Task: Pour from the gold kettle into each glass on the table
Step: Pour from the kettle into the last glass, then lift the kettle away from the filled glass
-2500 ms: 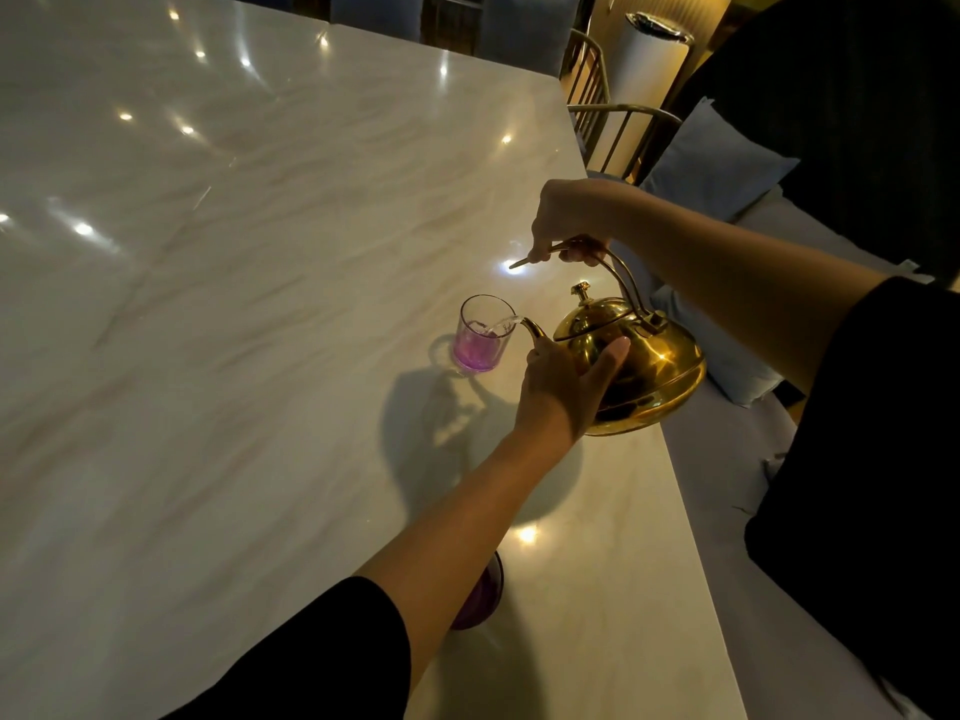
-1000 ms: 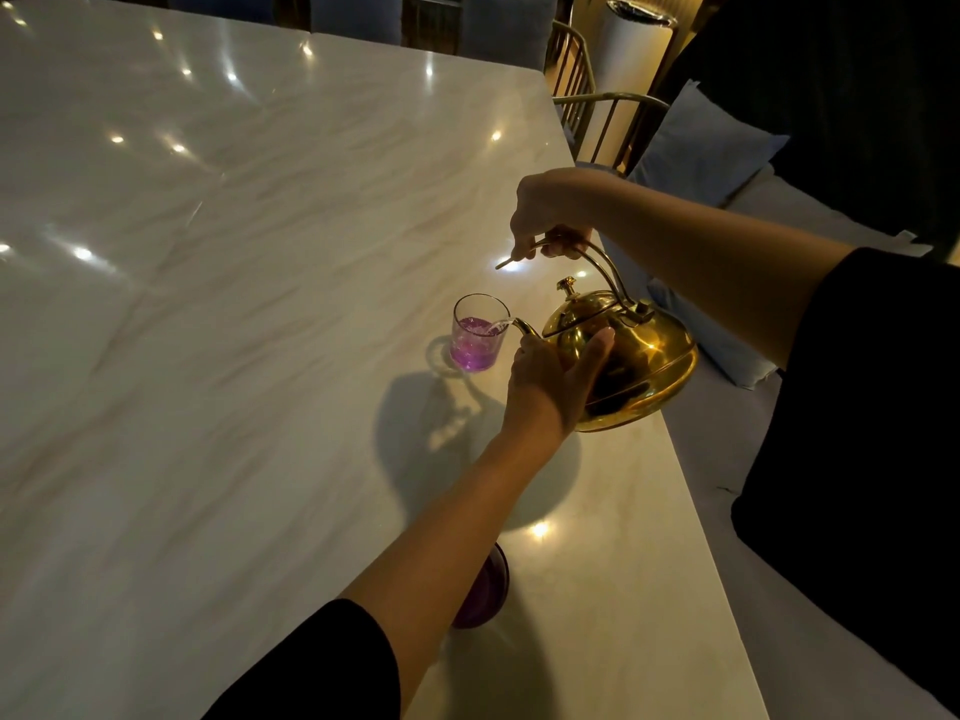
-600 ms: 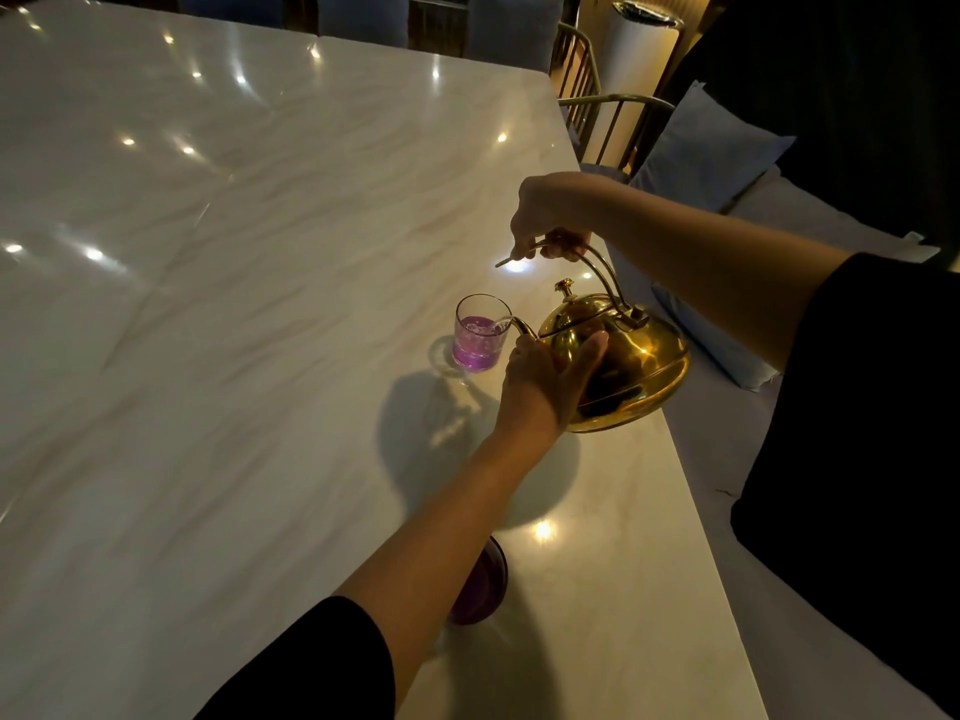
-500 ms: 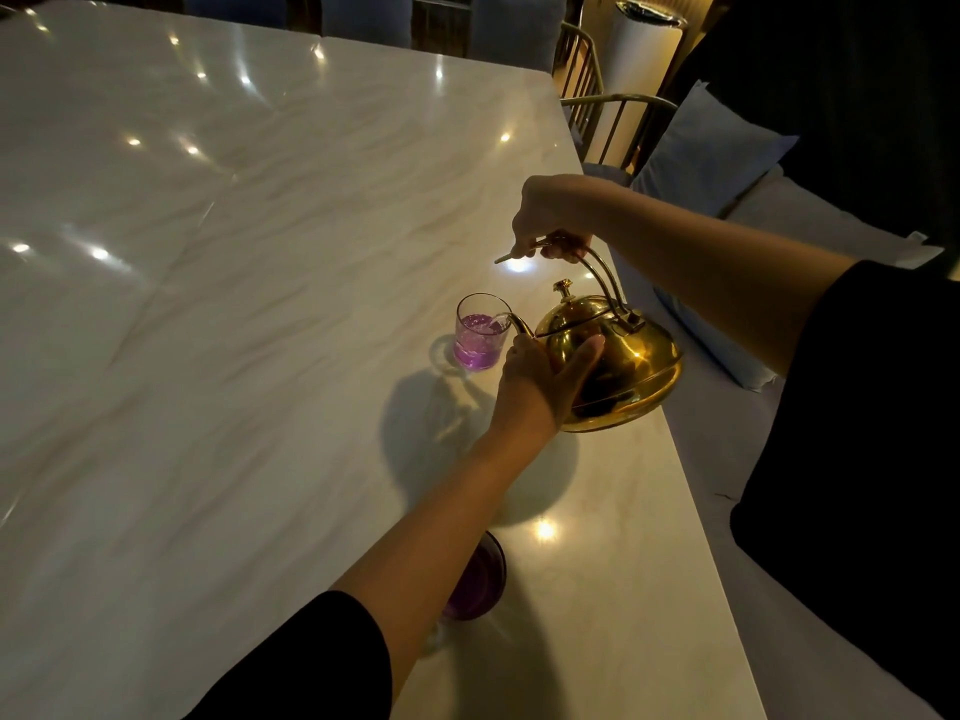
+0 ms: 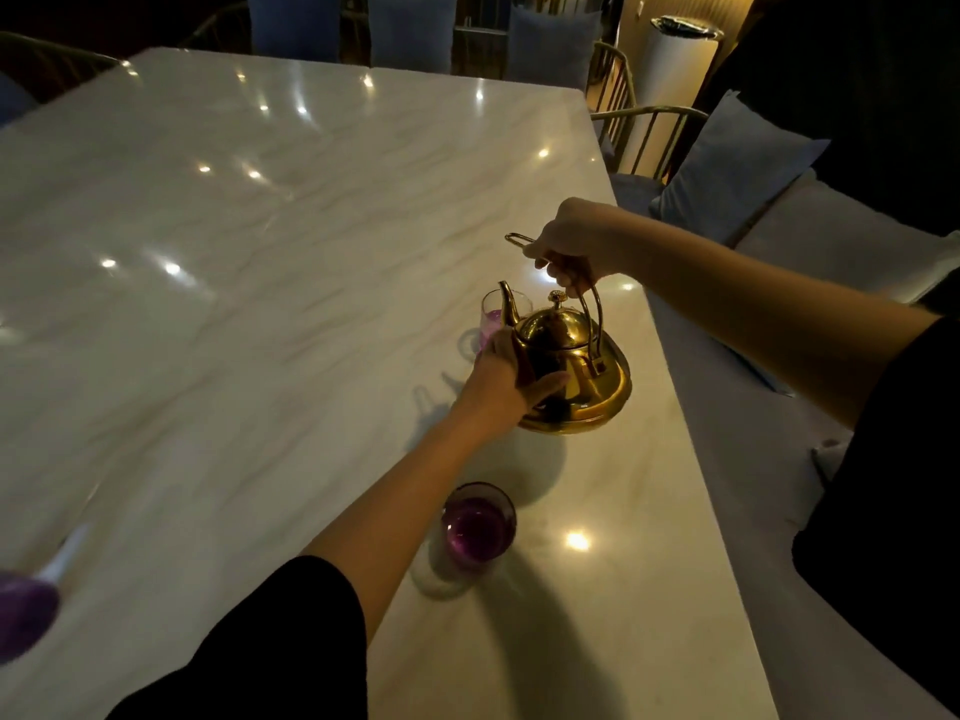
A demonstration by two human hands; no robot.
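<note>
The gold kettle is upright near the right edge of the marble table, its spout pointing up. My right hand grips its arched handle from above. My left hand rests against the kettle's left side below the spout. A small glass with purple liquid stands just behind the spout, partly hidden by it. A second glass with purple liquid stands nearer me, beside my left forearm. A third purple glass is blurred at the bottom left corner.
The table's right edge runs close to the kettle. Beyond it is a grey bench seat with a blue cushion. Metal-framed chairs and a white cylinder bin stand at the far right corner.
The kettle has tipped back from pouring to upright, its spout lifted away from the far glass. The view widened, showing the near glass fully and a third one at bottom left.
</note>
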